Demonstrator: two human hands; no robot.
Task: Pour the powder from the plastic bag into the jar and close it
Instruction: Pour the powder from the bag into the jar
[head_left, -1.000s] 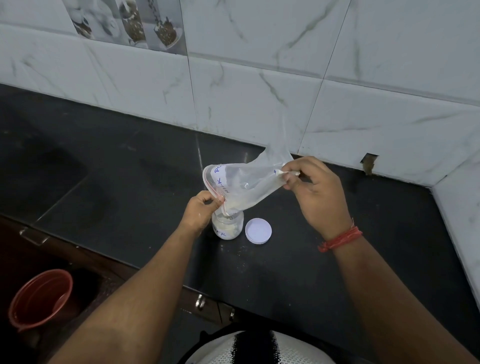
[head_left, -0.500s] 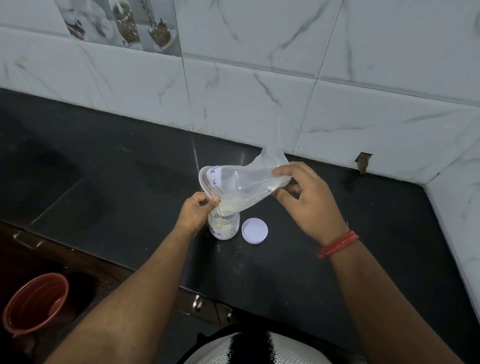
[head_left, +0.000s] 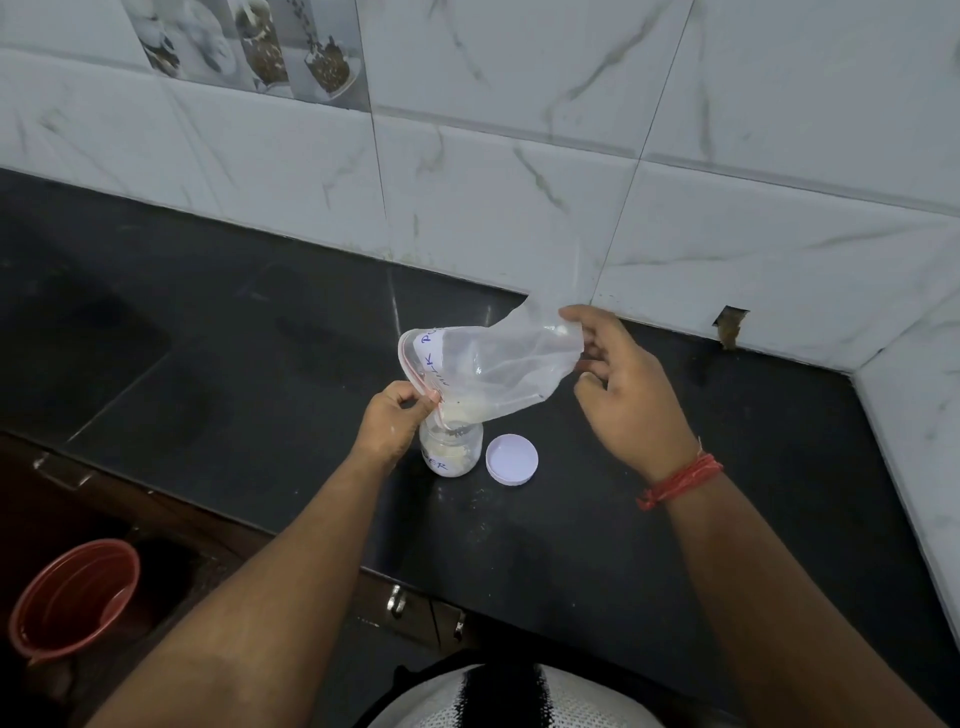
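Note:
A clear plastic bag (head_left: 493, 364) with a red zip strip and blue writing is tilted mouth-down over a small clear jar (head_left: 451, 452) on the black counter. Pale powder sits in the bag's lower corner and inside the jar. My left hand (head_left: 392, 421) pinches the bag's mouth at the jar's opening. My right hand (head_left: 618, 384) holds the bag's raised far end with the fingertips, the other fingers spread. The jar's white lid (head_left: 511, 460) lies flat just right of the jar.
The black counter (head_left: 260, 364) runs back to a white marble-tiled wall (head_left: 519, 182), with a side wall at the right. A red bucket (head_left: 72, 597) stands on the floor at lower left. Cabinet handles (head_left: 397, 597) show under the counter's front edge.
My right hand has shifted its hold on the bag's far end, from a closed pinch to looser fingertips with fingers spread. The left hand stays at the jar's mouth.

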